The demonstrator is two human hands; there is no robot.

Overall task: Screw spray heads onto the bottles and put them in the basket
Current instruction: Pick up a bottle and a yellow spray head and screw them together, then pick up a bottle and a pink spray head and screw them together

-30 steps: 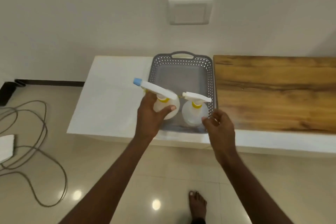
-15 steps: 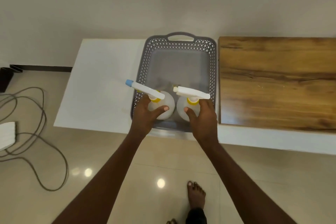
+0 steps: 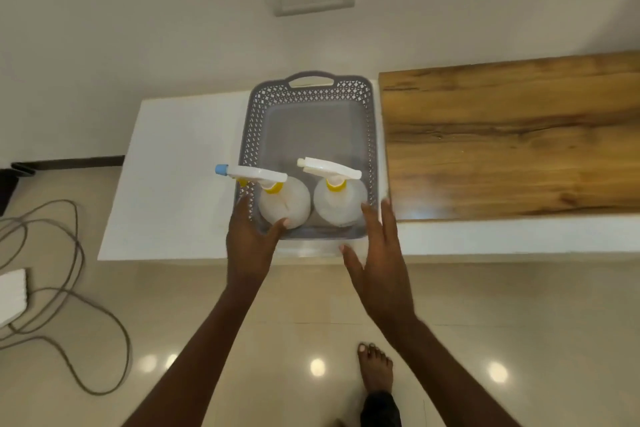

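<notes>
Both translucent round plastic bottles (image 3: 313,206) with white spray heads (image 3: 329,168) are stood upright inside the grey perforated plastic basket (image 3: 308,99) on the white counter (image 3: 173,184). The left hand (image 3: 251,243) is curled around the left bottle; the right hand (image 3: 377,253) is spread open, holding nothing. Placement looks finished; only a clean release is called for.

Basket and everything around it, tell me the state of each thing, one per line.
Basket: on the white table, holding two bottles.
Left bottle: upright, spray head on, blue nozzle tip.
Right bottle: upright, spray head on, untouched.
Left hand: thumb on the left bottle, fingers outside the basket wall.
Right hand: open, empty.
Cable: loose on the floor.
</notes>
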